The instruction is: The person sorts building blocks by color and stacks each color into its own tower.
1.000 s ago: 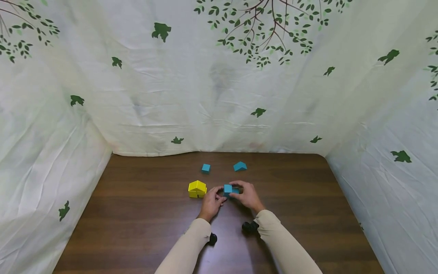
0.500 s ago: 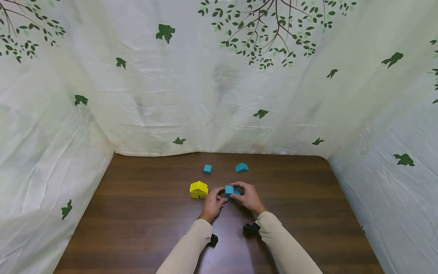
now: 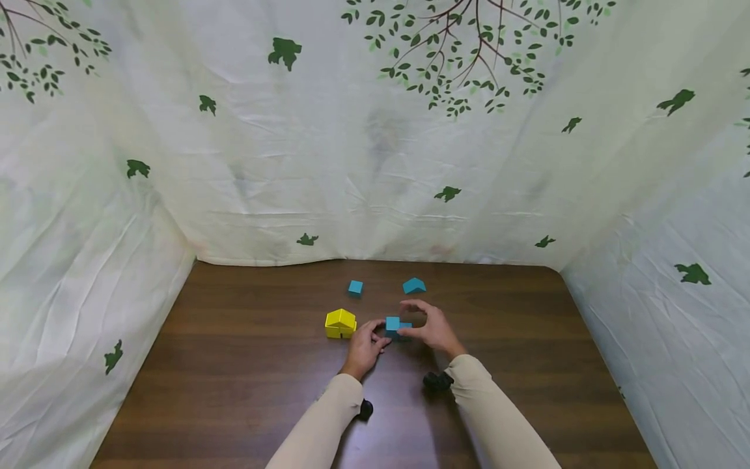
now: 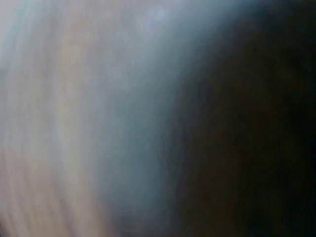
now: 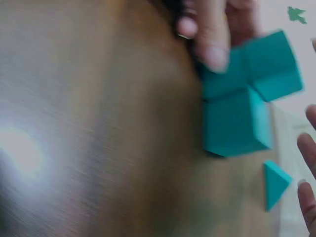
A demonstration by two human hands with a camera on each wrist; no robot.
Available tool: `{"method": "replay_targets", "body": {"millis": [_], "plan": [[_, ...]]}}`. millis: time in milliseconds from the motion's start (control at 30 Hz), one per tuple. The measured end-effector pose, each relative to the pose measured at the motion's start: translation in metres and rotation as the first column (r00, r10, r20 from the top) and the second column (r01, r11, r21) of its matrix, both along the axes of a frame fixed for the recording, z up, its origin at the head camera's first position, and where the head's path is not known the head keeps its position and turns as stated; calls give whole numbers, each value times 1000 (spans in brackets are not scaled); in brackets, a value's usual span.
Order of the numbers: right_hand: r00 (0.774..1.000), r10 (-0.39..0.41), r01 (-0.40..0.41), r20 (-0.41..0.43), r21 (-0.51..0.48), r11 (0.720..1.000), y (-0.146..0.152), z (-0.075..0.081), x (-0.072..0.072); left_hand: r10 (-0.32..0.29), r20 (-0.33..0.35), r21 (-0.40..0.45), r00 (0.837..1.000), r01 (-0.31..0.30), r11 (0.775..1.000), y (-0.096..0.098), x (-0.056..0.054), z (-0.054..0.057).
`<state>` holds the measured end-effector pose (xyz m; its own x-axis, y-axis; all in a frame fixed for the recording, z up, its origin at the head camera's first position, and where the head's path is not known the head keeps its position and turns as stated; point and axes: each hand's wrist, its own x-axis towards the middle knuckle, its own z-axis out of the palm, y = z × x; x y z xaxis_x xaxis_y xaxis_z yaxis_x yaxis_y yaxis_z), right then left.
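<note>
In the head view three blue cubes stand together mid-table: an upper cube (image 3: 392,323) rests on a lower pair, whose right cube (image 3: 405,327) sticks out to the side. My left hand (image 3: 362,352) grips the stack's left side; in the right wrist view its finger (image 5: 212,37) presses the lower left cube (image 5: 222,86). My right hand (image 3: 436,331) is spread away from the right cube, thumb low and fingers raised; its fingertips (image 5: 307,148) show at the right wrist view's edge, apart from the cubes. The left wrist view is a blur.
A stack of yellow blocks (image 3: 340,324) with a roof-shaped top stands left of my left hand. Farther back lie a loose blue cube (image 3: 355,288) and a blue triangular block (image 3: 414,285). White leaf-printed cloth (image 3: 375,221) borders the brown table (image 3: 263,378).
My right hand has let go of the right blue cube and drawn back to the right, fingers spreading wider. My left hand and the blocks have stayed put.
</note>
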<state>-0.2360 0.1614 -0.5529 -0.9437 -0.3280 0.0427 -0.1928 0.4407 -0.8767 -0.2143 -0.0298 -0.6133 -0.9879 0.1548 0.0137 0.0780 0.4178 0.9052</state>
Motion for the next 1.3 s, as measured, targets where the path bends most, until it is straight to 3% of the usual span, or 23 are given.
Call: {"method": "replay_targets", "body": {"millis": [267, 433, 567, 700, 967, 1300], "plan": [[998, 62, -61, -15, 49, 997, 3, 30, -41, -1, 39, 13, 999, 1, 1000, -1, 3, 3], [991, 133, -127, -31, 155, 980, -14, 46, -74, 1, 40, 13, 999, -1, 1000, -3, 3, 3], [982, 190, -183, -7, 242, 953, -32, 48, -97, -1, 31, 12, 1000, 1, 1000, -4, 3, 2], [964, 265, -257, 20, 329, 909, -51, 40, -117, 2, 18, 10, 1000, -2, 1000, -5, 5, 3], [921, 377, -380, 96, 433, 817, -76, 21, -135, 5, 50, 10, 999, -6, 1000, -2, 9, 4], [904, 394, -425, 165, 445, 788, -97, 19, -143, 19, 47, 2, 999, -20, 1000, -5, 8, 1]]}}
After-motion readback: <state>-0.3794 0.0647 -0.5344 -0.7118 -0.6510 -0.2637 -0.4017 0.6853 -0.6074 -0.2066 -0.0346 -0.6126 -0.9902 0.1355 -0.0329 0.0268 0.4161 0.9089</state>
